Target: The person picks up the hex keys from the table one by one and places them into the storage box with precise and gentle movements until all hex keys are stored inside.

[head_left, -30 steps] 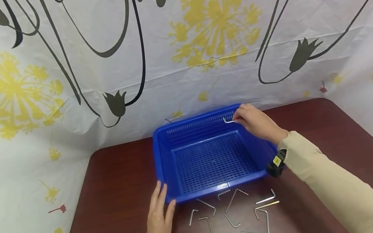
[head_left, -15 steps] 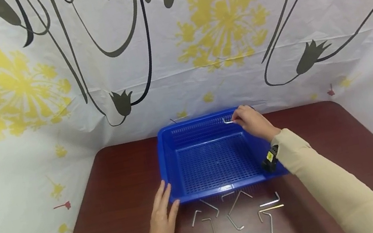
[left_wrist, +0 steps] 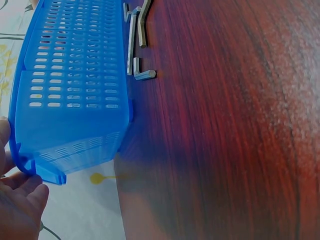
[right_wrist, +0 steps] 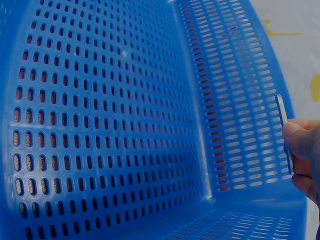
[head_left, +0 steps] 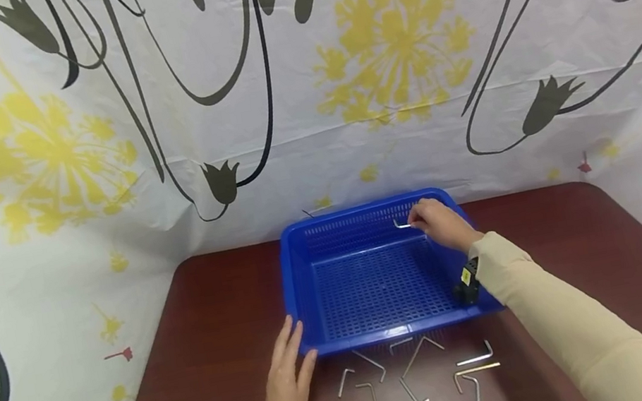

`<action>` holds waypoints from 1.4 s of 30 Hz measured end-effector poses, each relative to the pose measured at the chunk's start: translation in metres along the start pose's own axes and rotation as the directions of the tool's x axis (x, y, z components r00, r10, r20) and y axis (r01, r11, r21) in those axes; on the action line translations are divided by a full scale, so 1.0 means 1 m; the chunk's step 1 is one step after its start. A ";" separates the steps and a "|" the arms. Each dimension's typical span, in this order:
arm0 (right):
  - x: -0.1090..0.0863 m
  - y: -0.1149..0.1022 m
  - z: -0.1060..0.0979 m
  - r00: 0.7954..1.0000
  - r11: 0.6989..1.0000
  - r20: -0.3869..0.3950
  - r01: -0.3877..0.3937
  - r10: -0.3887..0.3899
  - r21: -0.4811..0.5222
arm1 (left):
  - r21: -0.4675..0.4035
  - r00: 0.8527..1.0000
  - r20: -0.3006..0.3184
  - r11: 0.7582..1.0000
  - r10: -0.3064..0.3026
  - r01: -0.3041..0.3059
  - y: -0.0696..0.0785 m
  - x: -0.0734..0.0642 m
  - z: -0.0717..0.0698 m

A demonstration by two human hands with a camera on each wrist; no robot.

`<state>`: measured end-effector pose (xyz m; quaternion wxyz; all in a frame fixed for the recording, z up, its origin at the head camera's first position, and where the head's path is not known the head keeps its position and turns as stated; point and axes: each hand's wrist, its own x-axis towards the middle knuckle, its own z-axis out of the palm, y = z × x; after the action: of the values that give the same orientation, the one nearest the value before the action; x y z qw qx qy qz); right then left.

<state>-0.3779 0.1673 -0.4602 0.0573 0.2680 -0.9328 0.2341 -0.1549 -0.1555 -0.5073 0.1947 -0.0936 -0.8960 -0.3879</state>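
While the right hand (head_left: 441, 224) (head view) is pinching a silver L-shaped metal key (head_left: 403, 225), its bent end is pointing left over a blue rectangular plastic basket (head_left: 359, 343); the left hand's (head_left: 284, 393) fingers are lying straight. Left wrist: touching near-left corner. Right wrist: key running along far wall.

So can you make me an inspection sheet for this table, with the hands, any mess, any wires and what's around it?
Surface: glossy red-brown table, wood grain
Job's things: blue plastic basket; loose hex keys on the table in front of it
Clutter: nothing seen
Grips: left hand touches the basket's near left corner; right hand pinches another hex key over the basket
Cables: nothing seen
Surroundings: white sheet printed with yellow flowers and grey stems
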 end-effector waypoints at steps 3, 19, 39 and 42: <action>0.001 0.003 0.008 1.000 1.000 0.016 0.010 -0.010 0.000 | 0.007 1.000 0.004 1.000 -0.007 0.007 -0.001 -0.001 0.000; 0.001 0.017 0.039 0.997 0.998 0.047 0.060 -0.059 -0.011 | 0.029 1.000 -0.016 0.999 0.023 -0.023 -0.002 0.000 -0.001; 0.001 0.027 0.058 0.983 0.988 0.180 0.074 -0.048 -0.139 | 0.058 0.997 -0.029 0.996 0.075 -0.073 -0.006 0.003 0.000; 0.001 0.027 0.059 0.984 0.989 0.173 0.063 -0.039 -0.135 | 0.053 0.998 -0.026 0.997 0.065 -0.063 -0.006 0.003 0.001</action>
<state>-0.3921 0.1594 -0.5234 0.0024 0.3062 -0.9411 0.1431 -0.1602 -0.1590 -0.5105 0.2217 -0.1117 -0.8996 -0.3594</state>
